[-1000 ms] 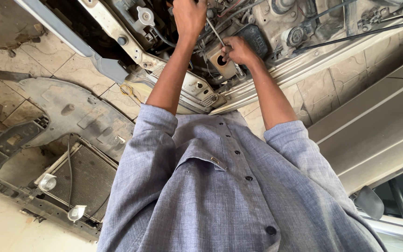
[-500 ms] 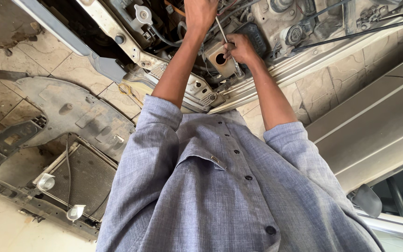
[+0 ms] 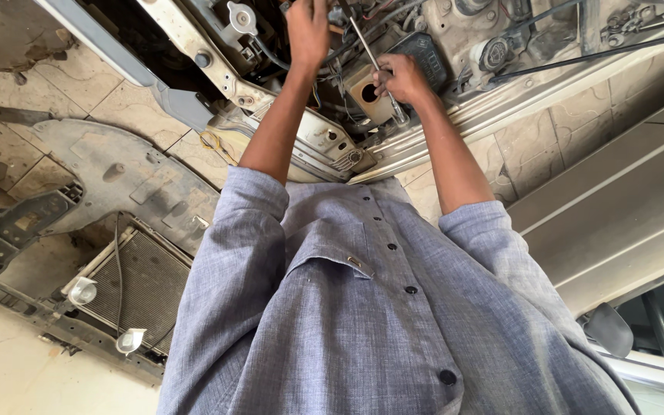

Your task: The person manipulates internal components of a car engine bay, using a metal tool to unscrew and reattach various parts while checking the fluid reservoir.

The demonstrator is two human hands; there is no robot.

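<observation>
Head view shows a long metal wrench (image 3: 370,58) slanting from the engine bay's top edge down to the right hand (image 3: 401,79), whose fingers close round its lower end beside a tan box (image 3: 368,96). Left hand (image 3: 307,31) reaches deeper, arm outstretched; its grip cannot be made out.

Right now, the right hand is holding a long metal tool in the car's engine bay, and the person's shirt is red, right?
Not quite. The head view shows the shirt is grey-blue, not red. The right hand does hold the long metal tool in the engine bay.
</observation>
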